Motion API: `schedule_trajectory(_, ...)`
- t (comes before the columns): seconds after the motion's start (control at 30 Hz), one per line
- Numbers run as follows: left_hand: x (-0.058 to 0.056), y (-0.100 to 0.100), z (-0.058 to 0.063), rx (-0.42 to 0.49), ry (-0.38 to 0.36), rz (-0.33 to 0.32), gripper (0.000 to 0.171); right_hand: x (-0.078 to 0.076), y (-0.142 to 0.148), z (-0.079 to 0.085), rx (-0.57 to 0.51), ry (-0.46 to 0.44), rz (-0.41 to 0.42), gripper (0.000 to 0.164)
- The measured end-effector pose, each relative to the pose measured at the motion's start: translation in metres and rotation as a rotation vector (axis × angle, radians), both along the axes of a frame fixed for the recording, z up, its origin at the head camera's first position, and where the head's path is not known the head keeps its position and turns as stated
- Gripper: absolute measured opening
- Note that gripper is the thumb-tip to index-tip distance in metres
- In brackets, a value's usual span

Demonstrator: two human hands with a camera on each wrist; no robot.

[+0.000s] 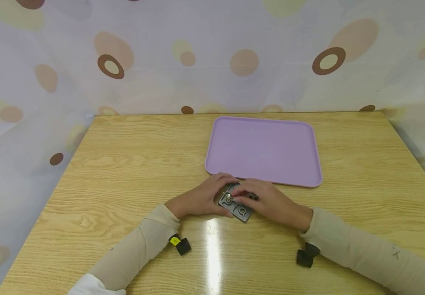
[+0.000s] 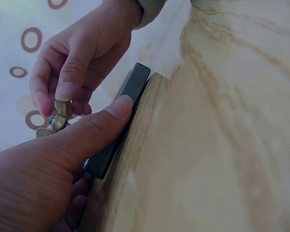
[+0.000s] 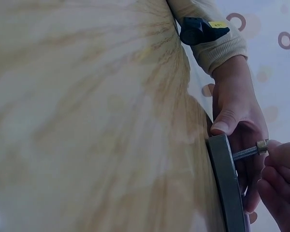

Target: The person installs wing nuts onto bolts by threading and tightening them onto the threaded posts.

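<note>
A grey metal plate (image 1: 243, 212) with ring-shaped raised marks lies on the wooden table, just in front of the tray. My left hand (image 1: 206, 197) holds it from the side, thumb on the near edge and fingers at the far edge. A threaded bolt (image 3: 245, 153) stands up from the plate, with a brass wing nut (image 2: 57, 124) near its top. Thumb and fingers of my right hand (image 1: 271, 201) pinch one wing of that nut. In the head view the right hand covers part of the plate's right side.
A purple tray (image 1: 264, 151) lies behind the hands, its front rim close to the fingers. The wooden table (image 1: 131, 164) runs back to a spotted cloth backdrop (image 1: 212, 57). Small black devices are strapped at both wrists.
</note>
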State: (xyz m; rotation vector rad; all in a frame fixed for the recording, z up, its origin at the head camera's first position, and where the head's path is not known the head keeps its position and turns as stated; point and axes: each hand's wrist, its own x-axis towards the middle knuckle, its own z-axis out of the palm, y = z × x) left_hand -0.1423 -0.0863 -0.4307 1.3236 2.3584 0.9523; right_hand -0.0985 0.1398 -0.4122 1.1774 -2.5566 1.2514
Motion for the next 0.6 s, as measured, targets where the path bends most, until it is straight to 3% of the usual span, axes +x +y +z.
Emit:
schedule_trajectory(0.37, -0.0001, -0.0007, 0.0002, -0.007, 0.002, -0.002, 0.086, -0.0001, -0.0029, 0.0007, 0.046, -0.021, -0.004, 0.039)
schedule_trajectory(0.6, -0.0003, -0.0008, -0.0006, -0.009, -0.011, -0.003, 0.085, -0.0004, -0.0069, 0.0029, 0.059, -0.024, 0.015, 0.042)
